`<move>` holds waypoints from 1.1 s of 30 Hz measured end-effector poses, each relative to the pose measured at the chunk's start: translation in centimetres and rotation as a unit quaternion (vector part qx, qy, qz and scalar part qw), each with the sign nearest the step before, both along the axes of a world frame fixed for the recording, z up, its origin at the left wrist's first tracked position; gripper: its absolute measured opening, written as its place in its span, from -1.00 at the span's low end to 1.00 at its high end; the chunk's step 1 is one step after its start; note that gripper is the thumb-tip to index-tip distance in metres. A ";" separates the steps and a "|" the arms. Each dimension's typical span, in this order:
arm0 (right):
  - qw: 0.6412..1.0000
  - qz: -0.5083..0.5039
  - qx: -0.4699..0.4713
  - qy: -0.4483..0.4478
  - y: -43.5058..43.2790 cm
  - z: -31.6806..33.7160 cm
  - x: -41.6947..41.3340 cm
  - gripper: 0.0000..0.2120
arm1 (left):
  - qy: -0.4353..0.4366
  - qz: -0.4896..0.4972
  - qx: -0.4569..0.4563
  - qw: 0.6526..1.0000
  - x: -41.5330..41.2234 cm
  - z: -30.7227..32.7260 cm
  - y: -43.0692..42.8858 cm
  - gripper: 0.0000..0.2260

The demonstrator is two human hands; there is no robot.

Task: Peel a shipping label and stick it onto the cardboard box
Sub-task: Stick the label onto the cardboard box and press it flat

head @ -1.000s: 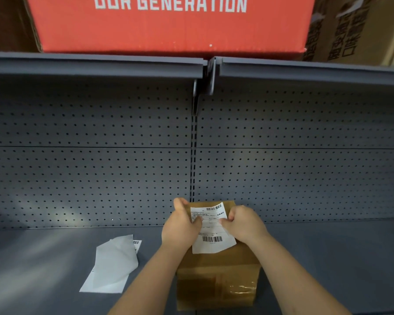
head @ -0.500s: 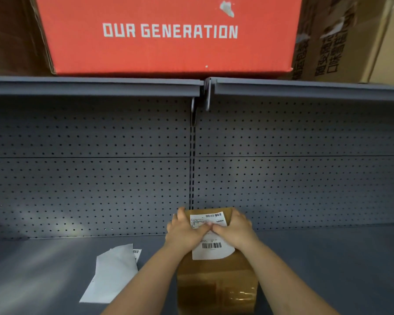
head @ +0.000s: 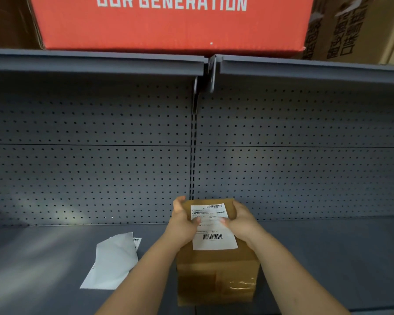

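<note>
Here, far to your left, a loose white backing sheet (head: 113, 262) with a barcoded slip tucked beneath lies flat on the grey metal shelf (head: 32, 258). Your left hand (head: 182, 225) curls around the left edge of the brown cardboard box (head: 216, 276), thumb pressing the white shipping label (head: 213, 227) on its top face. Your right hand (head: 242, 221) clasps the right edge, thumb likewise on the paper. Glossy clear tape crosses the box's near face. Perforated panel behind; a red carton (head: 168, 26) sits overhead.
</note>
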State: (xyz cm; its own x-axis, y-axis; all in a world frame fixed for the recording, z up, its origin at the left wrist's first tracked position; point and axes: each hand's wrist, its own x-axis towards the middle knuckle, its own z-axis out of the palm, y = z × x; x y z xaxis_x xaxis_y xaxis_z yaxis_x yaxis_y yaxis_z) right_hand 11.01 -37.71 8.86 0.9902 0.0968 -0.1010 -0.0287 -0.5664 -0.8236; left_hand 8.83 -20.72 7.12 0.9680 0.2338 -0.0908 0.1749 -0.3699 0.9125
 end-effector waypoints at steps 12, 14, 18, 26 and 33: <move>0.992 0.004 -0.092 -0.082 1.1 0.2 0.2 -0.27 | 0.008 -0.011 0.201 0.980 -1.0 1.6 1.3 -0.37; 0.982 0.021 -0.160 -0.097 2.2 0.1 0.3 -0.15 | 0.025 -0.023 0.288 0.957 -0.7 1.4 0.2 -0.29; 0.983 0.048 -0.150 -0.093 2.2 -1.2 0.9 -0.16 | 0.039 -0.028 0.343 0.938 -0.2 0.4 -0.3 -0.22; 0.995 0.036 -0.064 -0.069 1.5 -1.3 1.2 -0.39 | -0.041 -0.029 0.201 0.978 0.0 -0.3 0.9 -0.48; 0.994 0.035 0.019 -0.100 0.1 -0.2 0.9 -0.60 | -0.048 -0.040 0.123 0.990 -0.8 0.7 2.5 -0.54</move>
